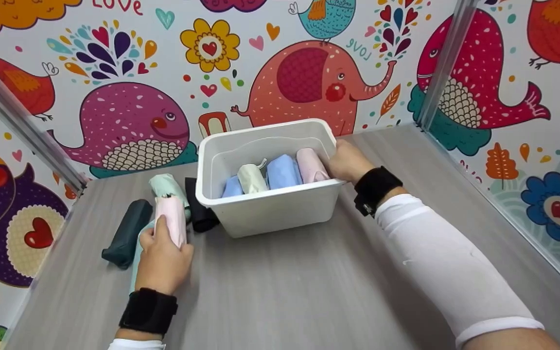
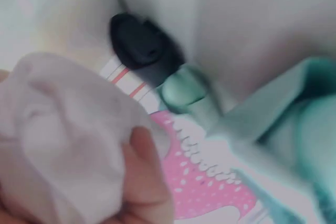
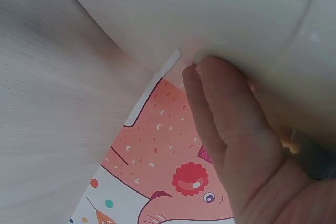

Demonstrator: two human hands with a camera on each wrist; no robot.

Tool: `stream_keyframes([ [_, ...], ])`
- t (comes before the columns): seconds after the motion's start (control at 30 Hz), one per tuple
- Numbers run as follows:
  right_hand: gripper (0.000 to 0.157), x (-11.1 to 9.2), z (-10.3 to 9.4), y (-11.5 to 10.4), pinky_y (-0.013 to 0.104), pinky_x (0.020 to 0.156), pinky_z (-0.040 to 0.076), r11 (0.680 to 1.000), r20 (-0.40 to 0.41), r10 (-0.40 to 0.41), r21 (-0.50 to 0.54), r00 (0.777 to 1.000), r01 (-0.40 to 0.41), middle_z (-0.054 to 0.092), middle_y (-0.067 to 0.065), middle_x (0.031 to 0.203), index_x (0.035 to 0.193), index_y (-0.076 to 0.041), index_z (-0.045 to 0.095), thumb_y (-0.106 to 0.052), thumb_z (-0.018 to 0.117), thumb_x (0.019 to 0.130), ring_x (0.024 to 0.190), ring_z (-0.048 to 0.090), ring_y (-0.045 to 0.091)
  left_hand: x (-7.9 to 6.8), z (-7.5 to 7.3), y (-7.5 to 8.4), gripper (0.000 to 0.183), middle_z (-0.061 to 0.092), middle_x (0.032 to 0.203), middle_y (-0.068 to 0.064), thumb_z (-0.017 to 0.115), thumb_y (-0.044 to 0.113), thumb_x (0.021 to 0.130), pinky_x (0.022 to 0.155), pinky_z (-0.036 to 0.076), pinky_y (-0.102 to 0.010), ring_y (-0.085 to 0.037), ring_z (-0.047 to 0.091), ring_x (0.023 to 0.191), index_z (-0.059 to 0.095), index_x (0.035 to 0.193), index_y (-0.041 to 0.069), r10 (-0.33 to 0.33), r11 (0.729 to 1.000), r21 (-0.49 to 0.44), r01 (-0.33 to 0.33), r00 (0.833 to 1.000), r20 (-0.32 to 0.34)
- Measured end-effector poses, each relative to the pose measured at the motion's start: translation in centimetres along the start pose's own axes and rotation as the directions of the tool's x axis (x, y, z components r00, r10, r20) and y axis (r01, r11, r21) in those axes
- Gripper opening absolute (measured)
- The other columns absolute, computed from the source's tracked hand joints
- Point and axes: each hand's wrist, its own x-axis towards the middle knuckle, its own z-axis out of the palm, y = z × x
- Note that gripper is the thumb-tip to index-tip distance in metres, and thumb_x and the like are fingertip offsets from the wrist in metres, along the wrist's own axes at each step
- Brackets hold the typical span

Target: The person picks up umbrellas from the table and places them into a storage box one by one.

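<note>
My left hand (image 1: 166, 260) holds a pale pink folded umbrella (image 1: 170, 218), seen large and blurred in the left wrist view. It is above the tabletop, left of a white plastic bin (image 1: 270, 211). My right hand (image 1: 350, 160) grips the bin's right rim; in the right wrist view its fingers (image 3: 226, 87) lie along the outer wall. Inside the bin are a pink umbrella (image 1: 311, 165), a blue umbrella (image 1: 284, 171), a cream umbrella (image 1: 252, 179) and another blue one (image 1: 233, 186).
Left of the bin lie a dark green umbrella (image 1: 128, 231), a mint umbrella (image 1: 167, 182), a black umbrella (image 1: 203, 214) and a light teal one (image 1: 136, 260), partly behind my left hand. Cartoon-printed walls (image 1: 221, 97) with metal corner posts (image 1: 447, 63) border the grey table (image 1: 280, 291).
</note>
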Motion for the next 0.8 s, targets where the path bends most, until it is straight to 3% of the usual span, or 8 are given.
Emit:
stream_keyframes([
  [0.37,0.034,0.0,-0.1,-0.1,0.050,0.101,0.050,0.999,-0.009,-0.034,-0.030,0.999,0.034,0.071,0.026,0.121,0.125,0.006,0.065,-0.016,0.055,0.101,0.101,0.060,0.031,0.7,-3.0,4.1,0.081,0.032,0.159,-0.033,0.059,0.019,0.095,0.109,0.044,-0.066,-0.049,0.052,0.127,0.023,0.166,0.006,0.047,0.983,-0.173,-0.064,0.994,-0.102],
  [0.67,0.047,-0.2,-0.1,0.0,0.048,0.098,0.052,1.000,-0.002,-0.001,-0.028,1.000,0.001,0.072,0.021,0.116,0.130,0.003,0.063,-0.034,0.061,0.101,0.100,0.063,0.031,2.4,-3.1,8.2,0.078,0.035,0.163,-0.027,0.061,0.021,0.097,0.119,0.037,-0.064,-0.043,0.050,0.136,0.028,0.166,0.008,0.100,0.951,-0.284,-0.125,0.990,-0.101],
  [0.8,0.043,-0.2,-0.1,-0.1,0.047,0.098,0.051,1.000,0.004,-0.002,-0.009,1.000,0.002,0.072,0.020,0.115,0.130,0.003,0.064,-0.030,0.062,0.101,0.099,0.062,0.030,3.3,-3.0,9.4,0.077,0.034,0.165,-0.027,0.060,0.022,0.097,0.120,0.036,-0.062,-0.042,0.049,0.138,0.027,0.166,0.009,0.111,0.948,-0.289,-0.132,0.990,-0.088],
])
